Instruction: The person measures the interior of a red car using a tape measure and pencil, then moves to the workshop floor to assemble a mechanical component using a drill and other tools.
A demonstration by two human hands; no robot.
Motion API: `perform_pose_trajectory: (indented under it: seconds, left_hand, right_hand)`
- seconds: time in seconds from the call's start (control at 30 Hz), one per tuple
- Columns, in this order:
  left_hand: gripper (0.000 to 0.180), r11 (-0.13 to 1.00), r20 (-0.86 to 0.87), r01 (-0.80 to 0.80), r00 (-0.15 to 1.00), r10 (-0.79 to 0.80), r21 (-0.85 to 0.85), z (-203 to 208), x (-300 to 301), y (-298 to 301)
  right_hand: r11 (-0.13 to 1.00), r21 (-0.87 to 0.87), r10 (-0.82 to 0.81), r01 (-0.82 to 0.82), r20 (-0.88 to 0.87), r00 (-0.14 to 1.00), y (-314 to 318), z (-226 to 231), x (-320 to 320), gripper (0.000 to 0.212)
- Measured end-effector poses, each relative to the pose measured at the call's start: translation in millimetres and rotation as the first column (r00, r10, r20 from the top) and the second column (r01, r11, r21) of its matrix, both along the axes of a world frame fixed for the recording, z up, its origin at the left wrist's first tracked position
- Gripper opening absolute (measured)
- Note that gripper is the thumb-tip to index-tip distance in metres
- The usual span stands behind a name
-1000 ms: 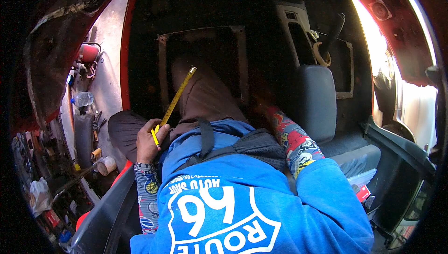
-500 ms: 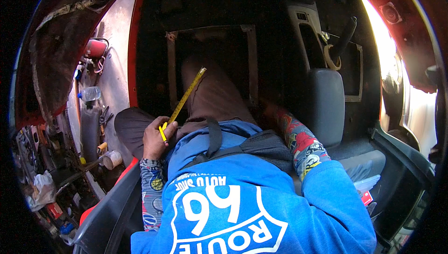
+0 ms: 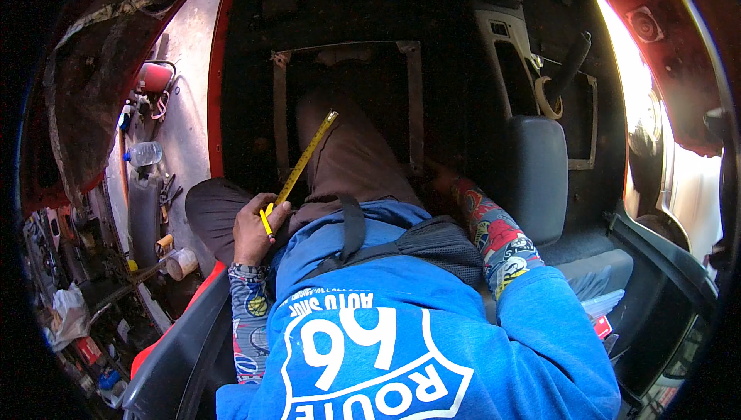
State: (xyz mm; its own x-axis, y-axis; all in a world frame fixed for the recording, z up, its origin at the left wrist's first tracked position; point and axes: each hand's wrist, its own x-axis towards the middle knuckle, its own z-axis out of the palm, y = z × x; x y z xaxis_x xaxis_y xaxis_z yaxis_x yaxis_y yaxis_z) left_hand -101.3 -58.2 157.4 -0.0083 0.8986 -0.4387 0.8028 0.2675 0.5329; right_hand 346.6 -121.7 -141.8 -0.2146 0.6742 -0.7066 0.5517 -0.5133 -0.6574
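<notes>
My left hand (image 3: 252, 231) is closed at my left thigh, gripping a yellow tape measure (image 3: 307, 156). Its pulled-out blade slants up and to the right over my dark trouser leg (image 3: 355, 154). A thin yellow stick (image 3: 265, 224), perhaps a pen or pencil, pokes out of the same hand. My right hand (image 3: 440, 178) reaches down into shadow beside the right leg, near the lower right corner of a rectangular metal frame (image 3: 415, 103) on the dark vehicle floor. Darkness hides its fingers and anything they touch.
A centre console with a grey armrest (image 3: 538, 181) and a handbrake lever (image 3: 571, 61) stands to my right. Outside the open doorway at left lie tools, a water bottle (image 3: 144, 154), a red tank (image 3: 154, 77) and a cup (image 3: 182, 264). A grey seat edge (image 3: 174, 350) is at lower left.
The view has shifted very slightly. My left hand still grips the tape measure and the yellow stick; my right arm stays in the same place.
</notes>
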Motion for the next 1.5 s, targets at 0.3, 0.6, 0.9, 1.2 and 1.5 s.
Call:
perform_pose_trajectory:
  seconds: [0.3,0.6,0.9,1.2,1.5]
  left_hand:
    - [0.048,1.0,-0.028,-0.003,1.0,0.002,-0.012,7.9,5.9,0.7]
    - [0.046,1.0,-0.004,-0.01,1.0,0.01,-0.005,4.7,4.3,1.4]
    - [0.044,1.0,0.001,-0.014,1.0,0.014,0.005,7.9,4.6,0.0]
    - [0.045,0.998,0.029,-0.026,0.999,0.025,0.05,7.2,2.5,-5.3]
    - [0.045,0.998,0.064,-0.039,0.997,0.036,0.048,7.7,-0.1,-8.0]
  right_hand:
    - [0.991,0.127,0.045,-0.042,-0.027,0.999,1.6,2.1,3.8,0.092]
    - [1.0,-0.02,-0.013,0.012,-0.093,0.996,-4.3,-45.3,14.2,0.097]
    - [0.992,0.094,0.062,-0.087,0.244,0.968,0.9,-23.7,7.7,0.099]
    - [0.988,0.137,-0.069,0.067,0.012,0.998,-9.3,-55.3,12.8,0.082]
    - [0.991,0.137,-0.024,-0.012,0.257,0.966,-7.1,-57.3,22.8,0.071]
